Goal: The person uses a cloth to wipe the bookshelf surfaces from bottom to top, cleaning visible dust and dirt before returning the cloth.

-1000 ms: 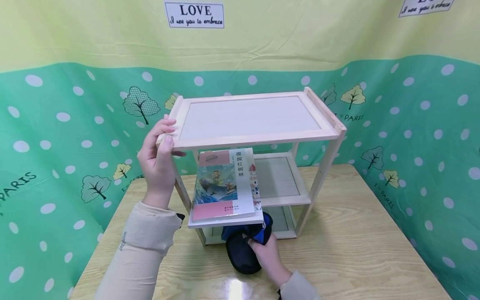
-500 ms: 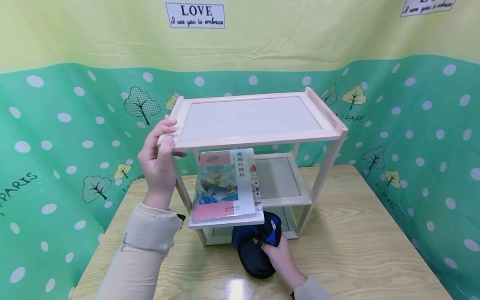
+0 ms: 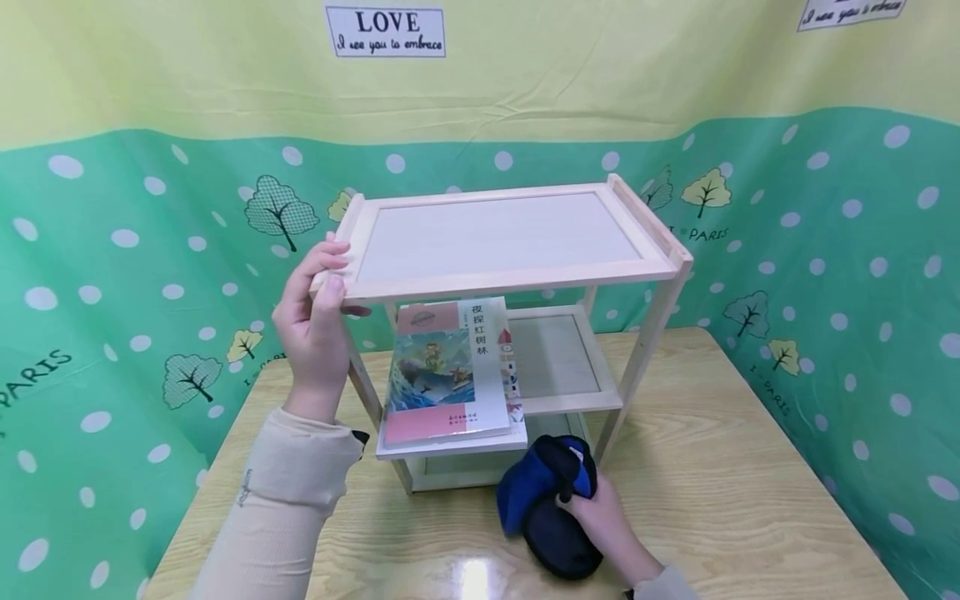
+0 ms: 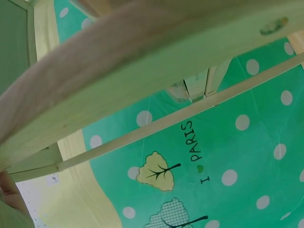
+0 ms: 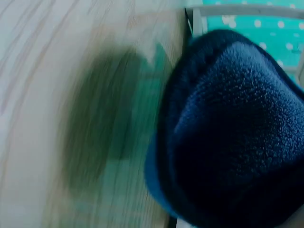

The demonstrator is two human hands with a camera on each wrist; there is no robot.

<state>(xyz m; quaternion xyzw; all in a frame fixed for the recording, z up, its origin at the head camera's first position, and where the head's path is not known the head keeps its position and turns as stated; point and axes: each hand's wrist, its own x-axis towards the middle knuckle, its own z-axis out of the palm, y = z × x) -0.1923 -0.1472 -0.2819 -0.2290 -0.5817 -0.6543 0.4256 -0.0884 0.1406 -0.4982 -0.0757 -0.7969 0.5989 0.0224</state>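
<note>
In the head view my left hand (image 3: pixel 315 329) grips the left front corner of a pale wooden three-tier shelf (image 3: pixel 495 287), thumb in front and fingers over the rim. Low at the right, my right hand (image 3: pixel 606 521) pinches a soft blue-and-black fabric item (image 3: pixel 517 492) with a rounded black part. It hangs just in front of the bottom shelf. Up close in the right wrist view, the fabric item (image 5: pixel 237 118) shows a fuzzy lined opening with dark trim; its exact kind is unclear. Fingertips of the right hand are partly hidden behind it.
Stacked books (image 3: pixel 435 375) lie on the left of the middle shelf (image 3: pixel 558 354), their front edge sticking out past it. The shelf stands on a wood-grain table (image 3: pixel 720 467). A green and yellow patterned cloth (image 3: pixel 847 225) hangs behind and at both sides.
My right hand has drawn the blue-and-black fabric item out from beneath the overhanging books, rightward and nearer to me. My left hand has kept its grip on the shelf corner.
</note>
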